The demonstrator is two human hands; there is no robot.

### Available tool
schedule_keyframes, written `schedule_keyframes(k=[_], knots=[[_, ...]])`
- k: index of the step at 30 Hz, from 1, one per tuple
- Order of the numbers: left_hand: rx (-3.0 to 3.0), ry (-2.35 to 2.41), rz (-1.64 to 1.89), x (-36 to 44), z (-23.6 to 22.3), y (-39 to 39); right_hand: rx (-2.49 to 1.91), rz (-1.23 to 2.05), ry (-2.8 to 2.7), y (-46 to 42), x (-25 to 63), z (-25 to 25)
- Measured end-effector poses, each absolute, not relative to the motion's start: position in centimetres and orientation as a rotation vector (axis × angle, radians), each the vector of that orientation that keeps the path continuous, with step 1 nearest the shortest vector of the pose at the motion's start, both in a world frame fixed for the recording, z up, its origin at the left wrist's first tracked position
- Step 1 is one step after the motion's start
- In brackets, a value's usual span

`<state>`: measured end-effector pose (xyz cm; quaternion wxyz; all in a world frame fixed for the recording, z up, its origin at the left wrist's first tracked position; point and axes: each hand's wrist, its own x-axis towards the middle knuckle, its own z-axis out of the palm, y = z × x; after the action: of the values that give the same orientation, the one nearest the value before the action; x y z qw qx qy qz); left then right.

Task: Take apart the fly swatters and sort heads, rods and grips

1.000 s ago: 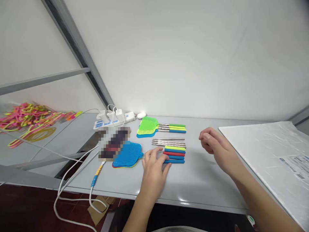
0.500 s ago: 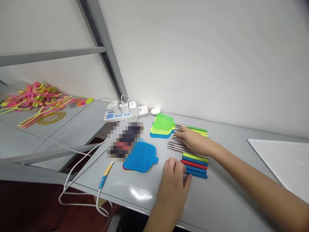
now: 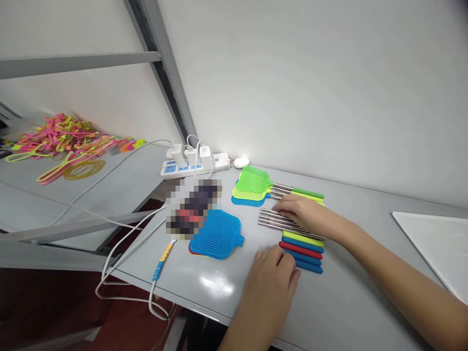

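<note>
My right hand (image 3: 305,213) lies over a row of metal telescopic rods (image 3: 272,219) on the grey table (image 3: 329,302), fingers curled on them. Just below lie their coloured grip handles (image 3: 302,248) in green, red and blue. My left hand (image 3: 274,278) rests on the table with its fingertips at the left ends of the blue handles. A stack of loose blue swatter heads (image 3: 217,234) lies to the left. Behind the rods, assembled swatters with green heads (image 3: 252,185) lie stacked.
A power strip (image 3: 193,165) with white chargers sits at the back, cables (image 3: 124,273) hanging off the table's left edge. A blurred object (image 3: 192,207) lies beside the blue heads. A heap of pink and yellow pieces (image 3: 62,144) covers the left bench. A white sheet (image 3: 435,239) lies at right.
My right hand came from mid-air on the right and settled on the metal rods. My left hand stayed at the handles. The view shifted left.
</note>
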<state>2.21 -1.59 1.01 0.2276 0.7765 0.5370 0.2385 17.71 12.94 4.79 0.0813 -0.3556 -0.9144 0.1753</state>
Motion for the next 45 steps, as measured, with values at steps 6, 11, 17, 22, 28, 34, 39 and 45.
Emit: schedule_keyframes(k=[6, 11, 17, 22, 28, 34, 39, 45], knots=[[2.115, 1.457, 0.673, 2.0, 1.4, -1.8, -1.14, 0.359, -2.674, 13.7, 17.8, 4.6], [2.079, 1.388, 0.692, 1.8, 1.8, -2.0, -1.368, 0.17, -2.506, 17.1, 18.4, 3.7], [2.098, 1.353, 0.709, 1.7, 1.8, -2.2, -1.395, 0.134, -2.47, 19.0, 18.4, 2.3], [2.077, 1.331, 0.77, 1.6, 1.9, -2.2, -1.354, 0.065, -2.374, 18.0, 18.2, 2.7], [1.963, 1.26, 1.039, 1.3, 2.7, -2.9, -1.323, 0.015, -2.175, 14.4, 19.4, 6.7], [1.659, 1.356, 1.758, 0.7, 3.2, -3.7, -1.393, 0.295, -2.336, 5.9, 21.0, 11.4], [1.534, 1.193, 1.793, -0.8, 3.6, -4.4, -1.336, 0.95, -2.438, -2.2, 21.0, 14.0], [1.493, 1.357, 1.559, -2.8, 4.4, -7.8, -1.16, 1.162, -2.475, -6.0, 20.6, 14.1]])
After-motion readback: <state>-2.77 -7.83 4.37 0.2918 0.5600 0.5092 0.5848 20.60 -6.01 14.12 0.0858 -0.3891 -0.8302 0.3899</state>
